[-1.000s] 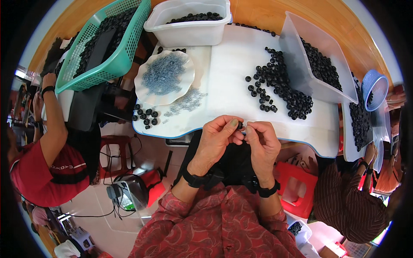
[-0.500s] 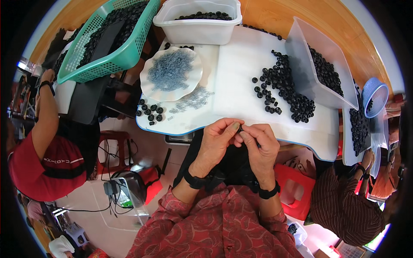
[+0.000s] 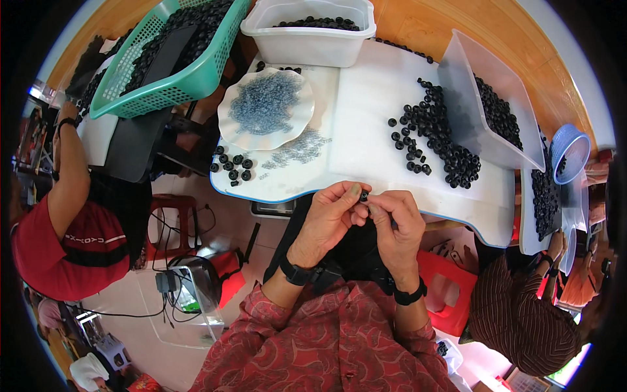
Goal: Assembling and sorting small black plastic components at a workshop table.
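Observation:
My left hand (image 3: 332, 215) pinches a small round black part (image 3: 364, 196) with a hole in it between thumb and fingertips, just off the table's near edge. Right beside it, my right hand (image 3: 400, 222) is closed, thumb against finger; anything tiny in that pinch is too small to make out. Past my hands, many similar black parts (image 3: 431, 124) lie in a loose heap on a white sheet (image 3: 362, 111). To the left, a scalloped white plate (image 3: 238, 134) bears a pile of small translucent bluish-grey rings (image 3: 264, 101), and more of them are scattered beside it.
Black parts fill a white tub (image 3: 307, 49) at the back, a clear bin (image 3: 470, 124) on the right and a green basket (image 3: 196, 81) at far left. Several lie near the table's left corner. People sit at both sides; a red stool (image 3: 450, 287) stands at right.
My fingertips have parted a little, and the black part now shows plainly in my left hand's pinch. The whole view has shifted slightly, with the table things appearing further right.

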A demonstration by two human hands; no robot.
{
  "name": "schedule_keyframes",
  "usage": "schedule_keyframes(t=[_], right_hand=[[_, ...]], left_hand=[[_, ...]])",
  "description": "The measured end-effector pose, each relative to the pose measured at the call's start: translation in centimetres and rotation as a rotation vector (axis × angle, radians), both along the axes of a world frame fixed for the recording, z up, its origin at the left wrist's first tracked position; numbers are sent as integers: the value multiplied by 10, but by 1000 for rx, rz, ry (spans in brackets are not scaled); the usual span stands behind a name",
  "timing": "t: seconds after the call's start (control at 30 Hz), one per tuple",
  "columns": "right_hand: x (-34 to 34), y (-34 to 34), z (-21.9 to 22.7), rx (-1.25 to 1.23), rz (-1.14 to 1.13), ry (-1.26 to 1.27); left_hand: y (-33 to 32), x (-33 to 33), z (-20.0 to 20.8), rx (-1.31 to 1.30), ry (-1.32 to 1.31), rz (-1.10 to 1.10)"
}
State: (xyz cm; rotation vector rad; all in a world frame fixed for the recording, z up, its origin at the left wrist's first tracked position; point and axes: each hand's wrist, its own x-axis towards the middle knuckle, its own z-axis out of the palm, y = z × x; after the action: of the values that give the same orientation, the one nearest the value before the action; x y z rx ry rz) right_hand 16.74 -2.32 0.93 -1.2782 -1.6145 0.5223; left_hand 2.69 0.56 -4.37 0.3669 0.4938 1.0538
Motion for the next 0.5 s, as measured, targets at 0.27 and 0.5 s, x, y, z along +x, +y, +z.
schedule_keyframes(t=[0.27, 0.5], right_hand=[[-4, 1, 1, 13, -1, -126], [7, 0, -10, -396, 35, 603]], left_hand=[[-2, 1, 1, 53, 98, 39], [0, 0, -2, 35, 30, 44]])
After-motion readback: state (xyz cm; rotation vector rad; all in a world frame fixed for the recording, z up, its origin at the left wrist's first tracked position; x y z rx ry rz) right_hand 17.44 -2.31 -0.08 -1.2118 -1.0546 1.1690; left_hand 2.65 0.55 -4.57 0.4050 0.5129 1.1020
